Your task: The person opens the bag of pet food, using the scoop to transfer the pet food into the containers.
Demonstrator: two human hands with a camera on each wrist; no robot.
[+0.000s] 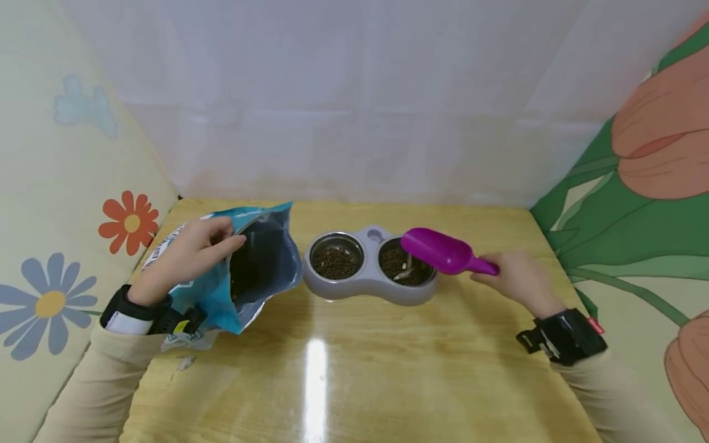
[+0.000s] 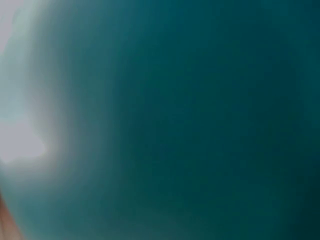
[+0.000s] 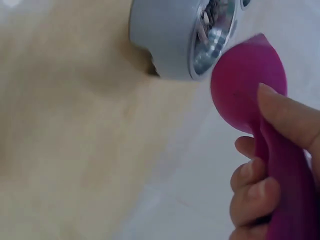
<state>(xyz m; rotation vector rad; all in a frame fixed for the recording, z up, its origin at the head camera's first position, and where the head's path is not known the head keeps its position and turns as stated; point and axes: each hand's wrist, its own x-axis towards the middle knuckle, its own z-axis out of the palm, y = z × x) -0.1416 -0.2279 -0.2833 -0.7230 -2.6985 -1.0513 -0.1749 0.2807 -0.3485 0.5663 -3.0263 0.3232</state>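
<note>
My left hand (image 1: 194,255) pinches the upper rim of a teal pouch (image 1: 213,301), which leans over with its silvery mouth open to the right. Blurred teal pouch (image 2: 175,125) fills the left wrist view. My right hand (image 1: 519,278) grips a magenta scoop (image 1: 437,251) by its handle, thumb along the top in the right wrist view. The scoop's front end overlaps the right bowl of a grey double pet feeder (image 1: 338,288). Brown kibble (image 1: 335,263) lies in the left metal bowl; the right bowl holds kibble with paler pieces (image 1: 405,269) on it.
Everything stands on a glossy wooden table (image 1: 376,369). A white sheet (image 1: 354,111) hangs behind it. Flower-painted panels close in the left side (image 1: 50,184) and the right side (image 1: 648,246).
</note>
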